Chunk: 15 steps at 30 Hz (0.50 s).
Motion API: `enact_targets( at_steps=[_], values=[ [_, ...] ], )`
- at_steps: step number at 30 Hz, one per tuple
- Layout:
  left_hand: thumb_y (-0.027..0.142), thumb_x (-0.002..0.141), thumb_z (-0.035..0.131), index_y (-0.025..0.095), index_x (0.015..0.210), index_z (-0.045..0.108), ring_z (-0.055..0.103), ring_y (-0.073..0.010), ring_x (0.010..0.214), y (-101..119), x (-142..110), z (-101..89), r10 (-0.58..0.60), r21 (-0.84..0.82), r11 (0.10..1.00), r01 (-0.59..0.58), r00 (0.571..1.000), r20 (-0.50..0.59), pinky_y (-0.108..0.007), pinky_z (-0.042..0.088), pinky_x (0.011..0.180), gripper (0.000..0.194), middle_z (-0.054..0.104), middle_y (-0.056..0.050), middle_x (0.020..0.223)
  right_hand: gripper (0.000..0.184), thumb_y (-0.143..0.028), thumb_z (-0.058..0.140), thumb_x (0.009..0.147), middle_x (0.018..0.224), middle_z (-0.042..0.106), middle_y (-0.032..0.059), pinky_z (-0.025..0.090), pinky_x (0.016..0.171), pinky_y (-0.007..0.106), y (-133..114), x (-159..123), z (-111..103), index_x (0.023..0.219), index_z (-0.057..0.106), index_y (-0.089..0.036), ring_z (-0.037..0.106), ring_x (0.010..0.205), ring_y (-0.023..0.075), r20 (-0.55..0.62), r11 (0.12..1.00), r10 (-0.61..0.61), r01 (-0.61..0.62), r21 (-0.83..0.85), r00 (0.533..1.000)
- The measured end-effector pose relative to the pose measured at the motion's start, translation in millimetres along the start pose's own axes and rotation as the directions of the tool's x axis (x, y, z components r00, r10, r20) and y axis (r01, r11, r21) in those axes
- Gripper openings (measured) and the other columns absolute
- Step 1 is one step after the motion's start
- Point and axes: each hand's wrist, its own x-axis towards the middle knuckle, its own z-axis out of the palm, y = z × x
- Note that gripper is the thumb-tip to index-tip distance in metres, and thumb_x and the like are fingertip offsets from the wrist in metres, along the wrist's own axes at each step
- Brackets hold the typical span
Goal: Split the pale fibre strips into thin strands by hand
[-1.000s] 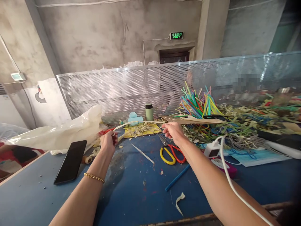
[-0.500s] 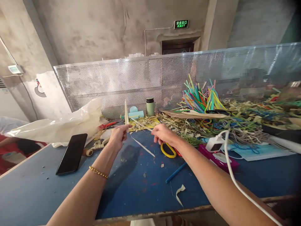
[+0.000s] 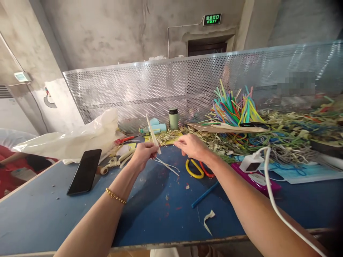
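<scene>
My left hand point(image 3: 146, 154) is closed, pinching a pale, flat, pointed strip point(image 3: 152, 134) that stands up at a slant, like dried husk or leaf. My right hand point(image 3: 191, 147) is held level with it, a short gap to the right, thumb and fingers pressed together. Whatever its fingertips may hold is too small to make out. Below and between the hands, thin pale strips point(image 3: 168, 166) lie crossed on the blue table point(image 3: 150, 214). Yellow-handled scissors point(image 3: 194, 175) lie under my right wrist, beside a red handle loop point(image 3: 207, 172).
At left lie a black phone point(image 3: 84, 172) and a plastic bag point(image 3: 69, 137). Red-handled pliers point(image 3: 124, 140) and a green bottle point(image 3: 174, 119) stand farther back. At right are a husk heap point(image 3: 289, 125), coloured stems point(image 3: 235, 107), a white charger point(image 3: 251, 163) with cable, and a blue rod point(image 3: 205, 194).
A second thin strip now lies across the first on the table. The strip in my left hand has tilted from upright to a slant, and the view has shifted slightly.
</scene>
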Motion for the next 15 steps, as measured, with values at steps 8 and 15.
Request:
enact_targets(
  at_steps=[8, 15],
  values=[
    [0.028, 0.067, 0.076, 0.014, 0.071, 0.062, 0.051, -0.0099, 0.045, -3, -10, 22.0, 0.218, 0.173, 0.955, -0.240, 0.966, 0.139, -0.022, 0.040, 0.046, 0.020, 0.059, 0.002, 0.050, 0.021, -0.033, 0.068, 0.082, 0.047, 0.053, -0.0050, 0.033, 0.033, 0.017, -6, -1, 22, 0.071, 0.061, -0.016, 0.047, 0.037, 0.0074, 0.059, 0.885, 0.007, -0.034, 0.464, 0.998],
    [0.027, 0.069, 0.073, 0.016, 0.063, 0.060, 0.054, -0.0125, 0.044, -6, -8, 21.2, 0.181, 0.186, 0.961, -0.206, 0.973, 0.144, -0.025, 0.044, 0.046, 0.018, 0.061, -0.001, 0.050, 0.019, -0.018, 0.061, 0.083, 0.046, 0.055, -0.0039, 0.037, 0.033, 0.015, -5, 0, 24, 0.064, 0.058, -0.015, 0.049, 0.037, 0.0063, 0.117, 0.852, -0.007, -0.056, 0.520, 0.993]
  ],
)
